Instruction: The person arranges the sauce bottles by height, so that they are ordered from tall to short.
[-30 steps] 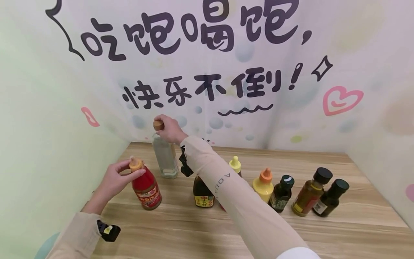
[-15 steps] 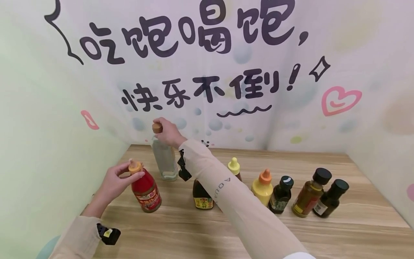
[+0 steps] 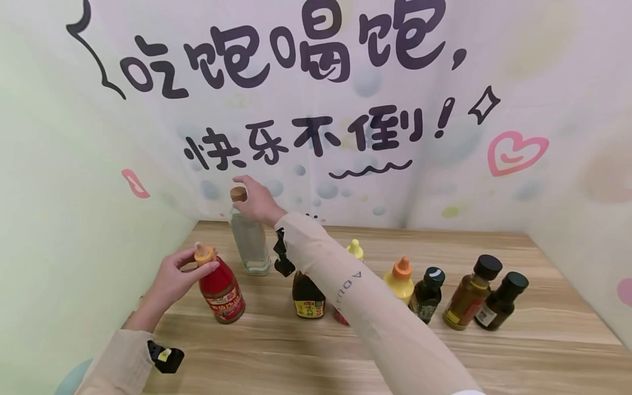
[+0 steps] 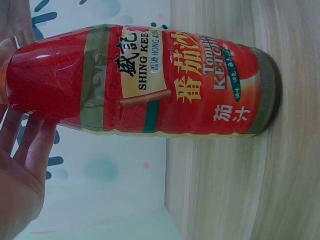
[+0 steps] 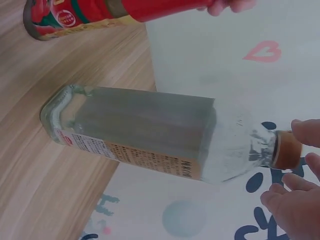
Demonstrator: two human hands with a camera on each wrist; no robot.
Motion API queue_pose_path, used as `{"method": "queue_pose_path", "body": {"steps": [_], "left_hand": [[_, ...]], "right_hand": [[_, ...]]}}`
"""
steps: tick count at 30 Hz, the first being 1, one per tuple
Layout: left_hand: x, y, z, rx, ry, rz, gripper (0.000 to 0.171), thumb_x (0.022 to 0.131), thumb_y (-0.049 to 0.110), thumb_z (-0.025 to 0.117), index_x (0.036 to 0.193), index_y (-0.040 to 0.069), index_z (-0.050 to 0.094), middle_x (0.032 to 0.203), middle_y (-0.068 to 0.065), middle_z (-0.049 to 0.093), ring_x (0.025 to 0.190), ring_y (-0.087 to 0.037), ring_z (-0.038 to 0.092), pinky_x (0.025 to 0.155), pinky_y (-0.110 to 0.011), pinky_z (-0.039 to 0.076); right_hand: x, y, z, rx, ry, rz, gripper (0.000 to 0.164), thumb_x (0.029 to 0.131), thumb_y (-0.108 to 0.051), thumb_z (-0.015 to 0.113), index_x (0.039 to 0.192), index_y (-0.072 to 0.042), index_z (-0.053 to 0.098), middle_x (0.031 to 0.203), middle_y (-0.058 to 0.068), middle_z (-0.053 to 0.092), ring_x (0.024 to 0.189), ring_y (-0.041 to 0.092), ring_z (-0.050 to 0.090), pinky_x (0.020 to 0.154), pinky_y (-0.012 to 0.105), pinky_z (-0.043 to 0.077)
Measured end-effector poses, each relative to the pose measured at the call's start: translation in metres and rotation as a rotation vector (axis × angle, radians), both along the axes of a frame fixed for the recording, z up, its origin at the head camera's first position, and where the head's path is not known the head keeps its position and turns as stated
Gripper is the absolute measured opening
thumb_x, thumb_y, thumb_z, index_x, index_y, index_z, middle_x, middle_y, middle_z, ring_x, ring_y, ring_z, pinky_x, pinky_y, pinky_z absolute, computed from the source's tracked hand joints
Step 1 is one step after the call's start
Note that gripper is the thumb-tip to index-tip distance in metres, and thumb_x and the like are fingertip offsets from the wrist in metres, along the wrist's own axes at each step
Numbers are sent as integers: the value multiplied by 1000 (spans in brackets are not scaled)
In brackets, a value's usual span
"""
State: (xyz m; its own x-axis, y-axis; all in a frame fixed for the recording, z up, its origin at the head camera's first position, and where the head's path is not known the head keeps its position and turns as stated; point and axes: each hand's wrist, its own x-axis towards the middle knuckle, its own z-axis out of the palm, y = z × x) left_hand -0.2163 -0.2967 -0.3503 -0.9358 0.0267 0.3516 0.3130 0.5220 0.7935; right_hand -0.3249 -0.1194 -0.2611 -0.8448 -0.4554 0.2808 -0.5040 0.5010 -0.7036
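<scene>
My left hand (image 3: pixel 173 280) holds a red ketchup bottle (image 3: pixel 222 296) by its orange cap, thumb on the near side. The bottle's label shows large in the left wrist view, and its base appears to rest on the wooden table (image 3: pixel 276 351). Behind it stands a tall clear glass bottle (image 5: pixel 145 130) with a brown cap (image 5: pixel 287 150), filled with clear liquid to its shoulder. My right hand (image 3: pixel 259 203) is spread around that cap. In the right wrist view its lower fingers stand apart from the cap, while the thumb is very close; whether it touches I cannot tell.
Right of the glass bottle stand a dark sauce bottle (image 3: pixel 308 299), a yellow-tipped bottle (image 3: pixel 355 249) partly behind my right sleeve, a yellow squeeze bottle (image 3: pixel 399 282) and several dark-capped bottles (image 3: pixel 466 299). A printed cloth wall (image 3: pixel 316 181) rises behind the table.
My right hand's fingers have loosened and spread away from the glass bottle's brown cap. The left hand stays at the ketchup bottle's cap.
</scene>
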Motion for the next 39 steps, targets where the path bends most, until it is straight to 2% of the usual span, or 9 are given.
{"method": "queue_pose_path", "body": {"steps": [4, 7, 18, 24, 27, 31, 34, 39], "left_hand": [[-1, 0, 1, -3, -11, -2, 39, 81, 16, 64, 114, -4, 56, 92, 20, 55, 83, 3, 53, 68, -15, 48], [-1, 1, 2, -4, -22, -7, 40, 82, 17, 64, 115, -4, 56, 94, 18, 55, 84, 3, 53, 69, -15, 47], [-3, 0, 1, -15, -8, 19, 42, 81, 17, 65, 115, -6, 55, 93, 20, 53, 82, 4, 52, 68, -14, 47], [-1, 1, 0, 1, -26, 12, 44, 82, 18, 64, 117, -7, 53, 94, 20, 53, 84, 3, 52, 68, -14, 47], [-1, 1, 0, -3, -27, 12, 44, 82, 18, 64, 117, -6, 53, 98, 15, 54, 85, 5, 52, 69, -14, 46], [0, 1, 0, -8, -29, 16, 44, 82, 18, 64, 118, -6, 53, 101, 11, 53, 85, 6, 51, 69, -13, 46], [2, 1, 1, -10, -29, 16, 45, 82, 18, 63, 118, -6, 52, 99, 15, 52, 85, 5, 51, 68, -14, 46], [4, 3, 1, 6, -31, 8, 44, 82, 17, 64, 118, -7, 52, 95, 22, 51, 84, 7, 51, 68, -13, 46]], "right_hand": [[6, 8, 14, 23, 31, 19, 54, 85, -10, 58, 134, -10, 35, 135, 4, 40, 120, 15, 38, 93, 19, 33], [11, 14, 23, 14, 24, 39, 55, 85, -10, 58, 135, -10, 34, 138, 4, 36, 124, 15, 33, 96, 21, 31], [30, 46, 42, 49, 27, 127, 52, 86, -14, 57, 134, -12, 36, 137, 0, 38, 124, 12, 34, 98, 24, 31], [36, 81, 43, 71, 27, 180, 49, 88, -16, 55, 133, -10, 37, 135, 3, 40, 122, 13, 37, 98, 23, 31], [41, 98, 42, 84, 43, 183, 46, 88, -14, 55, 131, -8, 39, 132, 5, 42, 119, 15, 40, 98, 22, 31], [46, 119, 39, 76, 10, 187, 45, 87, -13, 56, 129, -8, 41, 130, 6, 45, 117, 16, 43, 98, 25, 32], [52, 136, 37, 49, -22, 211, 45, 87, -13, 57, 128, -6, 42, 129, 8, 46, 116, 18, 44, 98, 28, 33], [64, 165, 38, -78, -83, 230, 44, 86, -11, 58, 127, -5, 42, 127, 9, 47, 114, 19, 46, 96, 31, 35]]}}
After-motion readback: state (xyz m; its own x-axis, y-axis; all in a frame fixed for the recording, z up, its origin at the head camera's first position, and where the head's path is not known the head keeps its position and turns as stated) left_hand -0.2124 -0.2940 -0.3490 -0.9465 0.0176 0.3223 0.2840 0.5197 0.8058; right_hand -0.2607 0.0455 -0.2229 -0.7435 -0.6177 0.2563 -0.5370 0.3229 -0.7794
